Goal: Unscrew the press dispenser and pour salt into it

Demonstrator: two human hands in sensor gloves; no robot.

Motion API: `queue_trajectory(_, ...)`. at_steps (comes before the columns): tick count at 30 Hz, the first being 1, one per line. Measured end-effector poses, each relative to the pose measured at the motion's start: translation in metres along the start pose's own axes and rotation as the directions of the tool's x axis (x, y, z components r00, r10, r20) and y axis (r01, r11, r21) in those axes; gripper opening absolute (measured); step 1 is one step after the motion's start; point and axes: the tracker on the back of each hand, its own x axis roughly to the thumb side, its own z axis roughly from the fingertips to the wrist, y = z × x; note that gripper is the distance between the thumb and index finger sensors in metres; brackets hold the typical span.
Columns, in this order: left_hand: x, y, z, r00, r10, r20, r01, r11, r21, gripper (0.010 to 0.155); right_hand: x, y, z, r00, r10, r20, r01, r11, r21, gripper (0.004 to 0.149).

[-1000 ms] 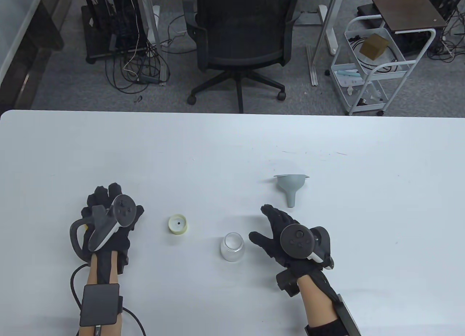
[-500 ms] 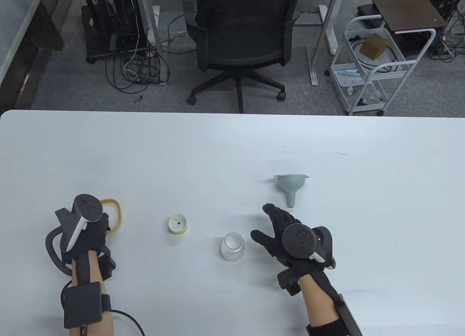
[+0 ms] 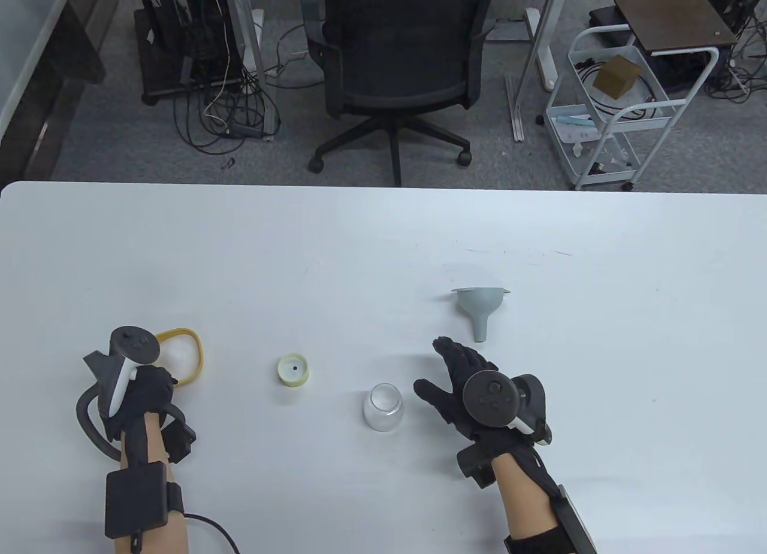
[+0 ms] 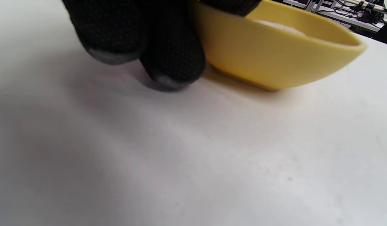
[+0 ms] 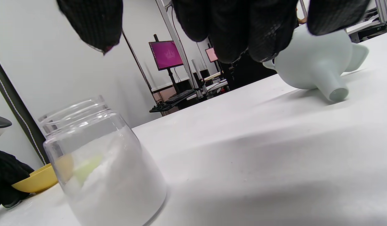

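Observation:
The clear glass jar (image 3: 383, 407) of the dispenser stands open, partly filled with white salt; it also shows in the right wrist view (image 5: 102, 166). Its pale yellow cap (image 3: 293, 370) lies to the left. A yellow bowl (image 3: 193, 345) of salt sits at the far left. My left hand (image 3: 157, 385) is at the bowl's near edge; in the left wrist view its fingers (image 4: 171, 56) lie against the bowl (image 4: 269, 59) and touch the table, and whether they grip it is unclear. My right hand (image 3: 432, 368) is open and empty just right of the jar.
A grey funnel (image 3: 479, 308) lies on its side beyond my right hand; it also shows in the right wrist view (image 5: 316, 69). The white table (image 3: 383, 248) ends at a far edge, with an office chair (image 3: 395, 57) and a cart (image 3: 611, 111) behind.
My left hand was over the bowl and has drawn back toward the near left, uncovering it. The right hand, jar, cap and funnel have stayed put.

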Motion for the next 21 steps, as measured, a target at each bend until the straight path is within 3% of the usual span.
queue_trajectory(9, -0.012, -0.003, -0.003, 0.980, 0.200, -0.015, -0.200, 0.980, 0.000, 0.074, 0.000, 0.001, 0.000, 1.000, 0.002, 0.001, -0.002, 1.000, 0.001, 0.082)
queue_trajectory(21, -0.002, 0.000, 0.009, 0.890, 0.443, 0.114, -0.439, 0.897, -0.059, 0.063, -0.001, -0.002, 0.000, 1.000, -0.006, 0.001, 0.006, 1.000, -0.016, 0.081)
